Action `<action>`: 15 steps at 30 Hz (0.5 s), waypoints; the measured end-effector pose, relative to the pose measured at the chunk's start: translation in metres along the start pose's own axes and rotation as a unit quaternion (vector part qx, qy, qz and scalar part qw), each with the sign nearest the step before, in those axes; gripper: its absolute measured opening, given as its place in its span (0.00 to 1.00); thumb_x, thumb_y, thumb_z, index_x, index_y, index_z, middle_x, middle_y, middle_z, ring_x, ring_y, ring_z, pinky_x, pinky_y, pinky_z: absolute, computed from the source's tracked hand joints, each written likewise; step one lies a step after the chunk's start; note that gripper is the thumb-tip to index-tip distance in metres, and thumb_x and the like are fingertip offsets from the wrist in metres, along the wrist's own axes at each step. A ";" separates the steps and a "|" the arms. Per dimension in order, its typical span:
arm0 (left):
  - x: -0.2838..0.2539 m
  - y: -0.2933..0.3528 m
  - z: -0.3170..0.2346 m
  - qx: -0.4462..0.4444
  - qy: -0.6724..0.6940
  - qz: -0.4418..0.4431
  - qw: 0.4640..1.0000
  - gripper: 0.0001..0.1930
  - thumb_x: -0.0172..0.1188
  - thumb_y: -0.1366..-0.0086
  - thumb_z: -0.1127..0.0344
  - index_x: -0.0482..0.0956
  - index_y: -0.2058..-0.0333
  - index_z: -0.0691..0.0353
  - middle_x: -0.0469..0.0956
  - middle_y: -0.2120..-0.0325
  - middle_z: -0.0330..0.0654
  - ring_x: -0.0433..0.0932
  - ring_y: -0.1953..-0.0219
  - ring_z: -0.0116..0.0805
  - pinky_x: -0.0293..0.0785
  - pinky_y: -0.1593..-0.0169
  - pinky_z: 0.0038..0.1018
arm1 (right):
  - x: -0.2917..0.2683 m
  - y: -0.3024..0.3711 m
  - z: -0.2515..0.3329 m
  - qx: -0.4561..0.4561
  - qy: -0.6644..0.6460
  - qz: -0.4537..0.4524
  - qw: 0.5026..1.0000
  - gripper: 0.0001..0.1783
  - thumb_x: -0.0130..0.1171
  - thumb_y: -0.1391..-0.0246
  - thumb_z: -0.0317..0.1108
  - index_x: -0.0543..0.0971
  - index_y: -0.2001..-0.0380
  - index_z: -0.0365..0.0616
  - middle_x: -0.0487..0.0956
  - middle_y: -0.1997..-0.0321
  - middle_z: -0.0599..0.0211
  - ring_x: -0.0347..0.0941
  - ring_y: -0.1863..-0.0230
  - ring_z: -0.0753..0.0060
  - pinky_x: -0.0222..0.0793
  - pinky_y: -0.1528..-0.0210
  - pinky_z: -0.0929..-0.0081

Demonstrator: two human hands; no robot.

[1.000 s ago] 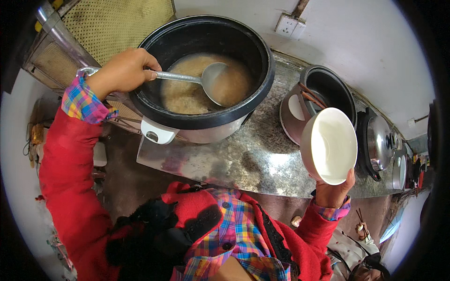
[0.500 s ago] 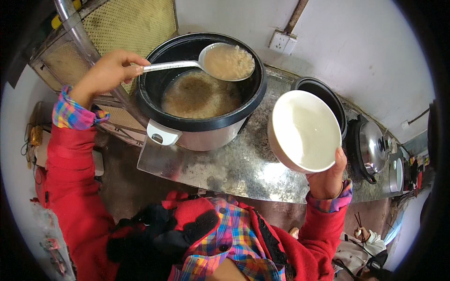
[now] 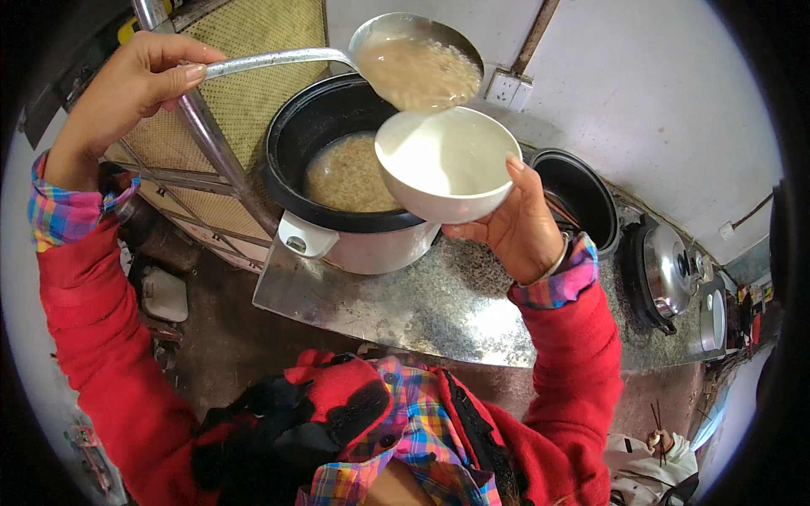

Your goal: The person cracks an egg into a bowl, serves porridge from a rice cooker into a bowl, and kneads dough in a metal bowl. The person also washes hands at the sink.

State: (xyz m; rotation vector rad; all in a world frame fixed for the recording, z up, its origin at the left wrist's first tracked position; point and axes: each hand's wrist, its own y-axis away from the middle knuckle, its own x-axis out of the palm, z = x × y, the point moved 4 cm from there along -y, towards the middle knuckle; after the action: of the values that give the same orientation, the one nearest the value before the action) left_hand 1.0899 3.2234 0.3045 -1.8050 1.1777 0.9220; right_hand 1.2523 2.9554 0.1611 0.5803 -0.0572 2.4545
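In our left hand (image 3: 126, 97) we pinch the end of the ladle (image 3: 283, 58) between thumb and bent fingers, its handle running out to the right. The ladle's cup, full of pale, grainy porridge (image 3: 418, 74), is above the bowl (image 3: 451, 164), its lower lip at the bowl's far rim; we cannot tell whether the two touch. Our right hand (image 3: 519, 223) is partly curled about the white bowl, thumb at the rim and fingers beneath. We hold the bowl tilted, overlapping the right side of the big cooker (image 3: 371, 249) in our view. More porridge lies in that open cooker, which stands on the counter (image 3: 405, 316). To the right we see an open black pot (image 3: 582, 198) and a lidded pot (image 3: 668, 266).
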 end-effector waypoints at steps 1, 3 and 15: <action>-0.001 0.002 -0.002 0.004 -0.001 -0.005 1.000 0.14 0.53 0.43 0.64 0.75 0.60 0.63 0.70 0.80 0.30 0.62 0.80 0.15 0.58 0.77 0.14 | 0.002 -0.003 0.000 -0.005 -0.006 0.002 1.000 0.33 0.41 0.48 0.54 0.58 0.47 0.41 0.69 0.52 0.55 0.69 0.54 0.61 0.68 0.57 0.64; 0.000 0.005 -0.004 0.010 -0.001 -0.012 1.000 0.13 0.53 0.43 0.64 0.75 0.60 0.63 0.71 0.78 0.30 0.63 0.78 0.15 0.59 0.75 0.14 | 0.005 -0.007 -0.001 -0.012 -0.017 0.006 1.000 0.32 0.42 0.48 0.53 0.59 0.47 0.41 0.70 0.53 0.55 0.70 0.55 0.60 0.68 0.58 0.63; 0.001 0.037 -0.046 0.125 -0.303 -0.222 0.918 0.14 0.49 0.42 0.74 0.73 0.56 0.60 0.75 0.63 0.43 0.74 0.62 0.29 0.66 0.58 0.20 | -0.004 -0.008 -0.008 -0.023 -0.012 -0.019 0.999 0.31 0.44 0.49 0.52 0.61 0.48 0.42 0.72 0.54 0.57 0.72 0.57 0.62 0.70 0.59 0.65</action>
State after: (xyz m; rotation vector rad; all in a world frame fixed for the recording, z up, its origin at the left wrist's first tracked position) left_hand 1.0632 3.1720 0.3157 -1.3445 0.4413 0.9125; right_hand 1.2566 2.9609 0.1509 0.5852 -0.1113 2.4026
